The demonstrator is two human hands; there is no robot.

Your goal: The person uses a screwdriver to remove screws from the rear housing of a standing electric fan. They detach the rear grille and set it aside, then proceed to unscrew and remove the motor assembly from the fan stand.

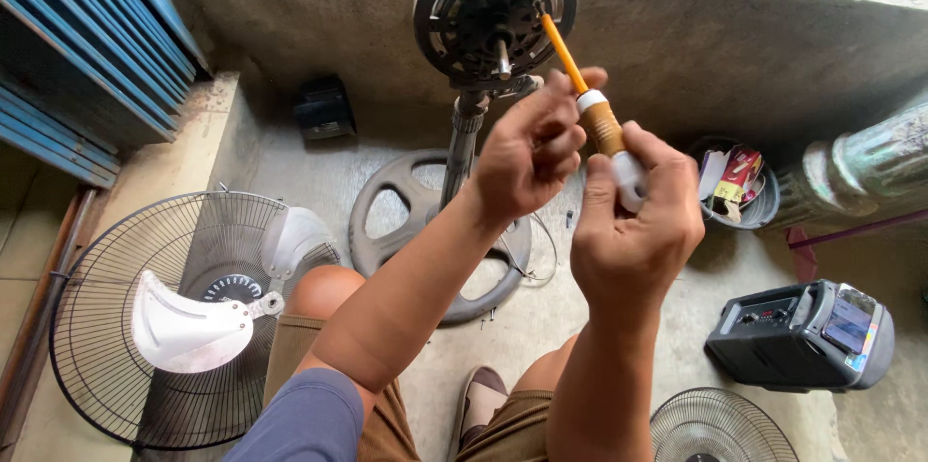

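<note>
A: What is each hand doing?

B: The right hand (633, 220) is closing around the lower end of a small oiler bottle (604, 129), with the thumb lying up along its side. The bottle is showing a white base, an amber-brown body and a white collar. The left hand (527, 158) is pinching with narrowed fingertips at the collar, just where the long orange nozzle (561, 48) is starting.

A: Where is the bottle pointing?

B: It is tilting up and to the left. The nozzle tip is lying at the hub of the fan motor housing (495, 8), just beside the bare metal shaft (503, 58); whether the tip is touching the housing cannot be told.

A: What is standing beneath the hands?

B: The fan's stand pole (462, 148) is rising from a round grey base (387, 216) on the concrete floor. The person's knees are framing the lower centre.

A: What is lying around the work area?

B: At the left, a wire fan guard (106, 269) is lying flat, carrying the white fan blades (188, 332). A second wire guard (720, 428) is showing at the bottom right. A dark portable speaker (797, 336) is sitting on the floor at the right, and a small tub of packets (735, 187) is sitting against the wall behind the right hand.
</note>
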